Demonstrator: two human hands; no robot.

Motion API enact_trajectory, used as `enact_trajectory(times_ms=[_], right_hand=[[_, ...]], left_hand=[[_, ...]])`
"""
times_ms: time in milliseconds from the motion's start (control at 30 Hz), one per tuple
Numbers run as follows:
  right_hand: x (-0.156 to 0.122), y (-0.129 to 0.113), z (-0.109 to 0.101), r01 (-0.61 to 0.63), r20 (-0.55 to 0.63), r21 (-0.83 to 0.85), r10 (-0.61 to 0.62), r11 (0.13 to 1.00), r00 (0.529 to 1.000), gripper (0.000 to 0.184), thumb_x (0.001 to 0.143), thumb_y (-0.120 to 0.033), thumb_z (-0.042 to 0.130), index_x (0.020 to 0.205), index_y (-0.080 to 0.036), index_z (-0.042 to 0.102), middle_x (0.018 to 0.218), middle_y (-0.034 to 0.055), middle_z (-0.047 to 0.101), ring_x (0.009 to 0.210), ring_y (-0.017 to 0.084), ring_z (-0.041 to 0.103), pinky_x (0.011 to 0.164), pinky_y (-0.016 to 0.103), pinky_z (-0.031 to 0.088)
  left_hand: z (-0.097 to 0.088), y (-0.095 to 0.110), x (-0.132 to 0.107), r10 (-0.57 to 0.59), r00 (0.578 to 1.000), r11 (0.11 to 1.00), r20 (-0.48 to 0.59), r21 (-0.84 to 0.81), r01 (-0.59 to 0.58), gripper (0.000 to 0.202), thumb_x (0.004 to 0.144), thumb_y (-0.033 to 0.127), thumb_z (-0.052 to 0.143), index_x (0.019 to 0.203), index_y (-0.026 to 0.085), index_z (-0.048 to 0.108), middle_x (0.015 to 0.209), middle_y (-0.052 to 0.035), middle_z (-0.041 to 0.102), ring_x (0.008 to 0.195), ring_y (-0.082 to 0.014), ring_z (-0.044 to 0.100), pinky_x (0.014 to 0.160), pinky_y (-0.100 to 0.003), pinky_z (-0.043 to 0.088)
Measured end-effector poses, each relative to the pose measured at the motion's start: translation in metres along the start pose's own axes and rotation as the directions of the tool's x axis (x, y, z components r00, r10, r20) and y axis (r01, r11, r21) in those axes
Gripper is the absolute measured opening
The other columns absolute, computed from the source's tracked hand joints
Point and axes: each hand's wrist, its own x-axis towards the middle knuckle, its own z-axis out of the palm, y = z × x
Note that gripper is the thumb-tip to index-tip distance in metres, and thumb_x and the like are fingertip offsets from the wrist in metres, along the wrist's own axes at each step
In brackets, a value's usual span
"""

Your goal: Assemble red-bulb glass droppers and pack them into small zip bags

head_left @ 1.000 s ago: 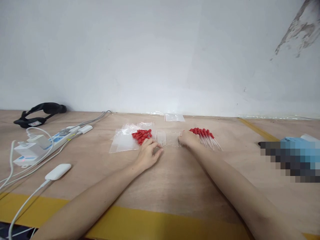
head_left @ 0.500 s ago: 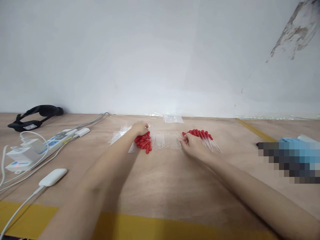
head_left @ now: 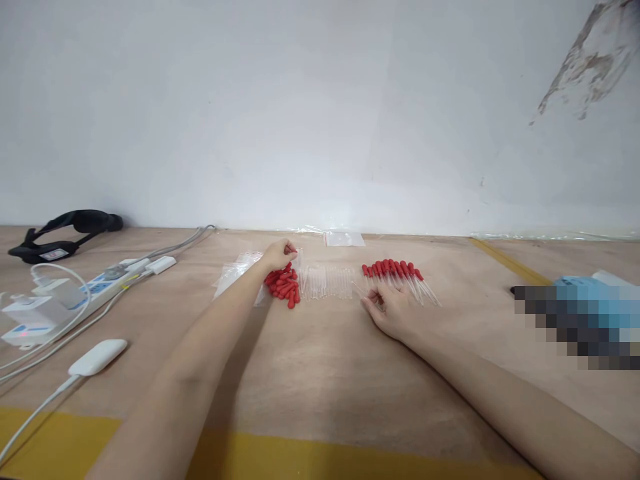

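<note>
My left hand [head_left: 281, 255] is pinched above a pile of red rubber bulbs [head_left: 284, 287], and a bit of a red bulb shows at its fingertips. Beside the pile, several clear dropper tubes [head_left: 327, 283] lie side by side in a row. At the row's right end my right hand [head_left: 387, 308] has its thumb and fingers closed on a thin clear dropper tube [head_left: 358, 289], which points up and left. Just beyond that hand lies a row of droppers [head_left: 393, 268] with red bulbs fitted on clear tubes, partly hidden by my fingers.
Clear plastic bags [head_left: 234, 272] lie left of the bulbs; a small bag [head_left: 345, 239] is near the wall. A power strip [head_left: 105, 287] with cables, a white charger [head_left: 97, 357] and a black strap [head_left: 65, 233] occupy the left. A blue item [head_left: 580, 290] and blurred object sit right.
My right hand has come down slightly toward me, away from the red-bulbed droppers, with the tube in its fingers. My left hand has stayed over the bulb pile, its fingertips now at a red bulb.
</note>
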Motion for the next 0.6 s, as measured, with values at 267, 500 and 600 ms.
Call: enact_trajectory(times_ms=[267,500,600], right_hand=[[-0.002,-0.005,0.001,0.065,-0.034,0.129,-0.061,0.989,0.998,0.016,0.082,-0.030,0.044,0.087,-0.019,0.055,0.073,0.0036,0.062,0.068,0.017,0.057,0.066,0.030,0.040],[-0.010,-0.029,-0.011,0.178,0.065,0.017,-0.178,0.984,0.982,0.025,0.087,-0.028,0.039,0.095,-0.020,0.061,0.082,0.0037,0.065,0.070,0.014,0.056,0.075,0.030,0.036],[-0.012,-0.037,-0.013,0.222,0.095,-0.002,-0.221,0.975,0.971,0.026,0.087,-0.029,0.038,0.094,-0.021,0.062,0.081,0.0035,0.066,0.069,0.013,0.055,0.077,0.030,0.035]], left_hand=[[0.000,0.035,-0.074,-0.020,0.984,0.825,-0.177,-0.559,-0.084,0.027,0.079,0.036,0.045,0.097,0.018,0.053,0.070,-0.0003,0.055,0.059,-0.0112,0.054,0.056,-0.024,0.043],[0.031,0.063,-0.144,0.043,0.998,0.767,0.044,-0.642,-0.004,0.031,0.063,0.034,0.067,0.065,0.016,0.041,0.058,0.0052,0.044,0.049,-0.0060,0.043,0.047,-0.018,0.032],[0.036,0.064,-0.148,0.112,0.992,0.791,0.065,-0.610,-0.049,0.027,0.068,0.032,0.064,0.068,0.016,0.043,0.060,0.0045,0.046,0.052,-0.0070,0.045,0.050,-0.019,0.035]])
